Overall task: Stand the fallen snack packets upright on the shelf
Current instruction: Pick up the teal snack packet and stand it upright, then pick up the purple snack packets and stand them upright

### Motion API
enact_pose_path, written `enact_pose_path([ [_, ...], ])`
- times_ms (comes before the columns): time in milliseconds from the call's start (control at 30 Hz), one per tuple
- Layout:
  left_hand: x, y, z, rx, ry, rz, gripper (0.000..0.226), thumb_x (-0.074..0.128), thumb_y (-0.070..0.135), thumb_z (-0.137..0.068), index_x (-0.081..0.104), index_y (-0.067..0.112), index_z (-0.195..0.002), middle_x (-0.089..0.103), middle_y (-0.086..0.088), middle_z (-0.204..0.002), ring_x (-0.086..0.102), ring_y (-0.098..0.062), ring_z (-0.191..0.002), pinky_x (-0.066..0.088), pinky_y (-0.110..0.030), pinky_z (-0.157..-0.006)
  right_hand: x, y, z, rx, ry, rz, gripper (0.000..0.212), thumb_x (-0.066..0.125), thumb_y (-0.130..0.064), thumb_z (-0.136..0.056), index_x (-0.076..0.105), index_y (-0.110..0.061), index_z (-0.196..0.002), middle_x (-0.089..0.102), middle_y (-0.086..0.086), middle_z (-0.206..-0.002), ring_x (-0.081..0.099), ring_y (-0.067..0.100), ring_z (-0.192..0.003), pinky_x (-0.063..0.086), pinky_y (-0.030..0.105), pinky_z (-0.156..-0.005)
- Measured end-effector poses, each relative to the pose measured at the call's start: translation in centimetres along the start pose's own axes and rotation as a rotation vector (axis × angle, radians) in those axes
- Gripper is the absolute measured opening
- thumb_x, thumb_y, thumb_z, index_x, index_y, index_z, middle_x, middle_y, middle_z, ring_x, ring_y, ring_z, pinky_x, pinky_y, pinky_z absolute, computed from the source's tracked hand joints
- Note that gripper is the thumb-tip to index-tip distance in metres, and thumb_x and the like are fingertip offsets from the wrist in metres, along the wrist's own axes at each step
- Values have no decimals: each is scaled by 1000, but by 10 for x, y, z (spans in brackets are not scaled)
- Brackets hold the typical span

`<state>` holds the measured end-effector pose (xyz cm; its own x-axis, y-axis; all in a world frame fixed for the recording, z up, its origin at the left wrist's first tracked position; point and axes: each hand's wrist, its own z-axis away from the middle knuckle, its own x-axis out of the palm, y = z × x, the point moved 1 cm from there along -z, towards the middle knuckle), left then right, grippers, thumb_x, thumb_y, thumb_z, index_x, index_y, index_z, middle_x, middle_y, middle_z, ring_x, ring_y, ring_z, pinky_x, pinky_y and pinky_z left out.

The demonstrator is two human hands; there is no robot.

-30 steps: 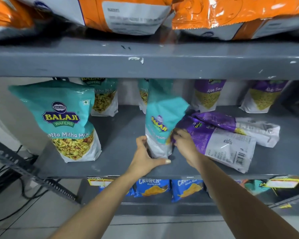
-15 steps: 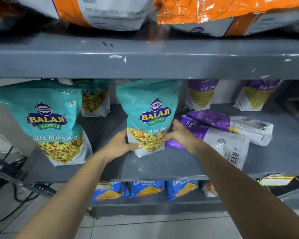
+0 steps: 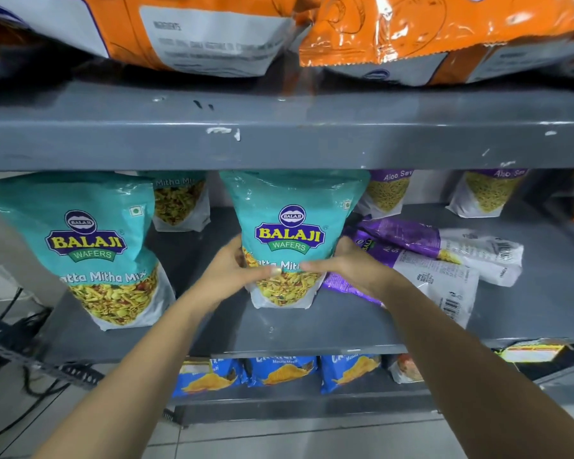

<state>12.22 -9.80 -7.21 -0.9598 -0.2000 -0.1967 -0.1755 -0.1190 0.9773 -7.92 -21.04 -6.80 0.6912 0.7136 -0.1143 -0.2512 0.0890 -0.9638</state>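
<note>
A teal Balaji packet (image 3: 290, 226) stands upright at the middle of the grey shelf (image 3: 312, 329), label facing me. My left hand (image 3: 232, 276) grips its lower left side and my right hand (image 3: 348, 270) grips its lower right side, thumbs almost meeting across the front. Right of it, two purple packets lie flat: the nearer purple packet (image 3: 428, 279) is partly under my right wrist, and the farther purple packet (image 3: 451, 246) lies behind it. Another teal packet (image 3: 96, 246) stands upright at the left.
Upright packets line the back: a teal one (image 3: 179, 203) and two purple ones (image 3: 388, 193) (image 3: 487, 193). Orange bags (image 3: 411, 31) overhang the shelf above. Blue chip packets (image 3: 279, 372) fill the shelf below. Cables (image 3: 20, 342) hang at the left.
The middle teal packet went from folded and turned sideways to upright and facing front. Both hands slid higher onto its sides, and the view moved closer.
</note>
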Motion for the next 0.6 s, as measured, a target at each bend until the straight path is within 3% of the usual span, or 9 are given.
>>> enact_pose_path([
  [133,3,41,-6,121,130,91,45,87,13,-67,69,17,-108,80,5,-99,76,-13,-93,61,-28,-77,4,-29,1,-134,159,-239,63,92,-26,-55,68,-15,-112,76,5,-111,72,24,-104,55,43,-95],
  [267,9,63,-2,215,265,207,30,77,3,-79,67,21,-100,79,11,-91,75,-8,-87,58,-23,-74,3,-45,11,-208,225,-306,35,79,-14,-77,70,-11,-111,76,6,-109,73,23,-102,56,37,-90],
  [367,20,61,7,289,483,195,41,78,4,-79,56,16,-112,72,2,-110,71,-9,-99,56,-23,-84,-1,-52,25,-285,209,-303,32,70,-12,-86,66,-8,-118,72,9,-118,69,23,-111,54,34,-95],
  [433,31,50,19,305,741,39,57,85,21,-74,46,18,-116,61,-12,-119,63,-19,-107,52,-29,-92,-17,-48,36,-327,217,-276,23,64,-14,-91,65,-16,-114,71,6,-118,67,17,-111,51,29,-99],
  [500,51,38,35,289,950,-92,55,84,36,-74,44,20,-108,53,-14,-110,57,-28,-98,49,-39,-90,-50,-40,52,-332,359,-174,14,63,-20,-92,67,-21,-106,73,2,-108,68,10,-104,50,23,-97],
  [600,102,34,52,275,954,-30,31,74,31,-85,46,20,-87,49,-5,-85,47,-17,-72,42,-39,-72,-131,-15,81,-261,644,5,6,69,-27,-88,72,-21,-89,75,8,-95,68,5,-80,53,20,-81],
])
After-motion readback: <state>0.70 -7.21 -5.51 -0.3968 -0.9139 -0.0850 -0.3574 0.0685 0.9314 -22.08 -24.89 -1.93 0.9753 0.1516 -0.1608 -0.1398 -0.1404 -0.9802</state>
